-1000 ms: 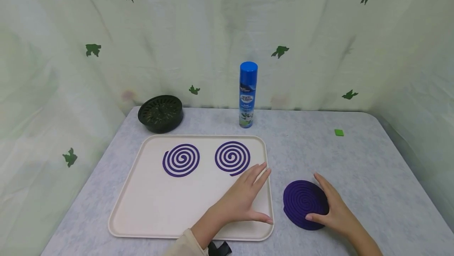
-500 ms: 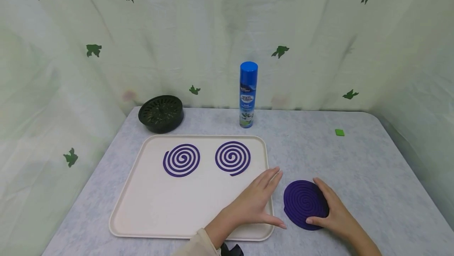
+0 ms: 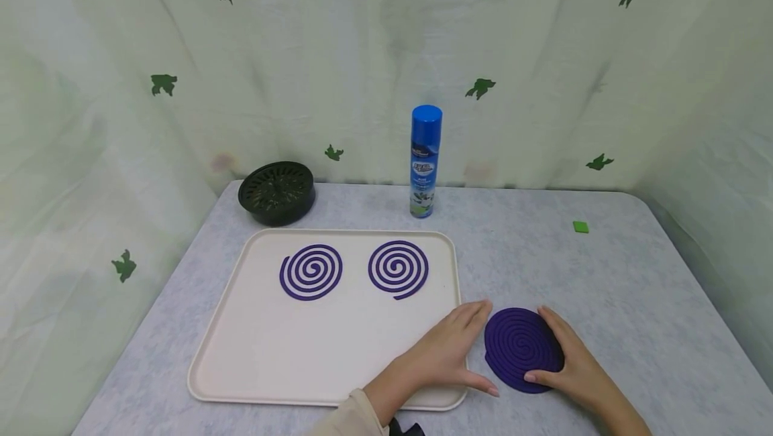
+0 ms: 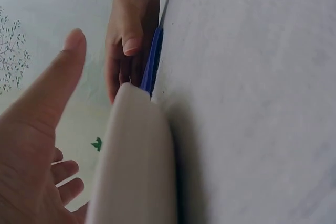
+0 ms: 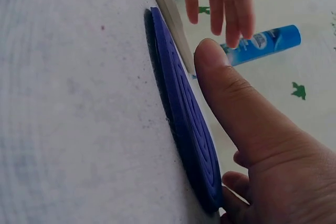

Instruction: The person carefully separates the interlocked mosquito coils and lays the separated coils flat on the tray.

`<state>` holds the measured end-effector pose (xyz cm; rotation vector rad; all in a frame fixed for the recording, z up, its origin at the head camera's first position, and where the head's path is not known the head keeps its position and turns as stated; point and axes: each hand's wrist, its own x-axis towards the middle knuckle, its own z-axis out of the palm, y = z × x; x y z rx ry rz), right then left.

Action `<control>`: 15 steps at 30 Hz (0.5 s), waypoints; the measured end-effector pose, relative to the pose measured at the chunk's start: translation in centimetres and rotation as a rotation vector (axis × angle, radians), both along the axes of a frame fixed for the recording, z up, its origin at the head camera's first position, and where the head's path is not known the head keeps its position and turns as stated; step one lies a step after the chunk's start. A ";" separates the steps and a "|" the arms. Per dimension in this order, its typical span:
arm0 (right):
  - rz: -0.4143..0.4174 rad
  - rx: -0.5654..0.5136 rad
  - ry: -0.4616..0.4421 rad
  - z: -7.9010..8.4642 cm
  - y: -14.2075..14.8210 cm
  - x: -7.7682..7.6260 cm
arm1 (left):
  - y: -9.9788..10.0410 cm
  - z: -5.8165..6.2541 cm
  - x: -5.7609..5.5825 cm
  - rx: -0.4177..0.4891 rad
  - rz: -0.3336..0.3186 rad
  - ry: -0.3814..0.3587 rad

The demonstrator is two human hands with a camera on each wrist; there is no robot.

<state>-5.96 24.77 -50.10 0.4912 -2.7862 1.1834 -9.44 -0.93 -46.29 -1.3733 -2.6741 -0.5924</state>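
A round purple mosquito coil point(image 3: 521, 349), tightly wound and thick like a nested set, lies flat on the table right of the white tray point(image 3: 290, 355). My right hand point(image 3: 576, 369) is at its right side, thumb over the coil and fingers by its far edge. In the right wrist view the thumb stays apart from the coil point(image 5: 184, 108), while fingertips sit at its rim. My left hand point(image 3: 441, 355) reaches over the tray's right edge, thumb and fingers spread towards the coil, holding nothing. Two single coils, a left one point(image 3: 311, 272) and a right one point(image 3: 398, 269), lie on the tray.
Behind the tray's left corner a dark green slotted round dish point(image 3: 276, 193) leans tilted. A blue spray can point(image 3: 425, 162) stands upright at the back. A small green square point(image 3: 580, 227) lies on the table point(image 3: 628, 302) at right. A leaf-print curtain hangs behind.
My left hand has moved rightwards and slightly nearer, from over the tray to beside the purple coil. My right hand has barely moved at the coil's right side.
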 end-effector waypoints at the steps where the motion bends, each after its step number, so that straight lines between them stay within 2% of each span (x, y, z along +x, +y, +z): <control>1: -0.002 -0.002 -0.004 0.0 0.0 0.0 | 0.1 -0.1 0.0 -0.005 0.002 -0.002; 9: -0.031 0.010 -0.018 0.2 0.0 0.2 | 0.4 -1.0 0.1 -0.061 0.054 -0.001; 15: -0.039 0.017 -0.019 0.3 0.0 0.2 | 0.7 -1.4 0.3 -0.107 0.102 0.037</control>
